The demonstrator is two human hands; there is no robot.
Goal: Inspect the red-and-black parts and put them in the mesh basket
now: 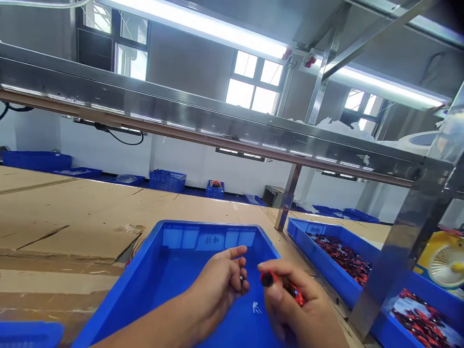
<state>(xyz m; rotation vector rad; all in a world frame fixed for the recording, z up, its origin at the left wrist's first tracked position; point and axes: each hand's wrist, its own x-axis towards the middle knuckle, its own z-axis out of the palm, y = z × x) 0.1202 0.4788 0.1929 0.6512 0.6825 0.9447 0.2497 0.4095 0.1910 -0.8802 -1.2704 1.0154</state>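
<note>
A red-and-black part (281, 285) is pinched in the fingers of the right hand (293, 304) over a blue tray (170, 270), beside the left hand (221, 282) (fingers curled on something small). The tray is carried by a cardboard-covered table (72, 208); a second tray (348, 290) of parts is set at the right, under a steel shelf (203, 121).

My one view comes from the camera on my head, tipped forward and only slightly down, so it takes in the steel shelf rail (217, 121) overhead as much as the bench. It sits close over the blue tray (174, 270), with my left hand (221, 285) and right hand (293, 304) low in the frame. Beyond, it faces the far white wall and windows (253, 82).
</note>
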